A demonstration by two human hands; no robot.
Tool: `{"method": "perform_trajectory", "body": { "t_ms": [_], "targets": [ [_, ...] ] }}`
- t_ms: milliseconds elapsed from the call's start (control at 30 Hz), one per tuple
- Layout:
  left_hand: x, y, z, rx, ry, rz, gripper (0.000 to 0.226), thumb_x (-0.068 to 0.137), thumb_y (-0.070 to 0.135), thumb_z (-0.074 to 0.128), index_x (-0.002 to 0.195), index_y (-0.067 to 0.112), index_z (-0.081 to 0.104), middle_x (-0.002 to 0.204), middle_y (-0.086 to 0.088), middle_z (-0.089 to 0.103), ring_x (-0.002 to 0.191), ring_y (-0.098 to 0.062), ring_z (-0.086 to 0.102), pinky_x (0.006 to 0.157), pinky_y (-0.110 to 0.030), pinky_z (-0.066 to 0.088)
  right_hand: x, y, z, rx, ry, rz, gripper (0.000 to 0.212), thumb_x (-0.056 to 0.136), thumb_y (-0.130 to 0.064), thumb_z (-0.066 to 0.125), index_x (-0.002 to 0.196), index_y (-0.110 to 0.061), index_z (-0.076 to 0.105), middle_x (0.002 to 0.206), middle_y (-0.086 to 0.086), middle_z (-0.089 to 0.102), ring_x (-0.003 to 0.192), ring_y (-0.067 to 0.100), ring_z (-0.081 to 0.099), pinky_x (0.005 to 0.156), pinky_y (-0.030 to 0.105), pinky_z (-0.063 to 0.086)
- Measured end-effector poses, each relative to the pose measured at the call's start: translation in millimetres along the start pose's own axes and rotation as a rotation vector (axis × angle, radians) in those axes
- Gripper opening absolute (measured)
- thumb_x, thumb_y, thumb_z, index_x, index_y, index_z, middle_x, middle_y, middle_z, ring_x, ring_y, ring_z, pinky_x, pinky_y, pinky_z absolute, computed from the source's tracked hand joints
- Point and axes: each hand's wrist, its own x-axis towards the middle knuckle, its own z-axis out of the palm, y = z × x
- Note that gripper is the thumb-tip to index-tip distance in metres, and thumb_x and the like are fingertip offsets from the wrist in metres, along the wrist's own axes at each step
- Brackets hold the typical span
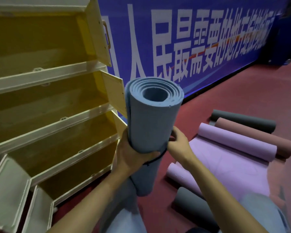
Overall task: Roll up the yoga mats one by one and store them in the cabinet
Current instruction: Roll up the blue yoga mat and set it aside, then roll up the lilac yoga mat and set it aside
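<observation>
A rolled blue yoga mat (149, 121) stands upright in front of me, its spiral end facing up. My left hand (133, 155) grips the roll around its middle. My right hand (178, 143) touches the roll's right side, fingers at a thin black band (155, 159) that runs round the mat. The cream cabinet (45, 105) with yellow shelves stands open at the left, its doors swung out. On the red floor to the right lie a purple mat (225, 158), half unrolled, a pink roll (259, 137) and a dark grey roll (242, 121).
A blue banner (191, 39) with large white characters lines the wall behind. Another grey roll (190, 204) lies by my right knee. The cabinet's lower doors (8, 185) stick out over the floor at bottom left. Red floor stretches to the far right.
</observation>
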Motion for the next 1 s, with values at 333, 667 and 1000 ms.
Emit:
{"method": "perform_trajectory", "body": {
  "t_ms": [333,667,1000],
  "targets": [
    [26.6,82.9,-90.4,0.395,0.066,0.503,0.122,0.05,0.073,0.087,0.147,0.01,0.049,0.128,0.008,0.064,0.11,-0.001,0.059,0.091,-0.009,0.042,9.8,-65.1,24.1,0.18,-0.267,-0.145,0.029,0.066,0.009,0.05,0.092,0.019,0.061,0.088,0.041,0.063,0.08,0.045,0.071,0.07,0.064,0.058],
    [-36.3,-63.9,-129.7,0.708,-0.144,-0.097,0.122,0.036,0.08,0.086,0.144,0.04,0.046,0.122,0.021,0.066,0.111,-0.015,0.068,0.083,-0.035,0.055,-3.5,28.3,47.7,0.023,-0.454,0.236,0.032,0.092,0.001,0.066,0.118,-0.017,0.066,0.121,0.0,0.07,0.104,0.026,0.069,0.08,0.041,0.063],
    [-54.8,-241.5,-90.2,0.921,-0.535,-0.429,0.125,0.042,0.078,0.077,0.146,0.019,0.041,0.143,0.005,0.056,0.127,-0.019,0.058,0.097,-0.035,0.049,13.4,79.6,6.9,-0.023,-0.32,0.467,0.016,0.096,-0.004,0.064,0.109,-0.009,0.071,0.104,0.012,0.074,0.105,0.027,0.07,0.089,0.044,0.058]
  ]
}}
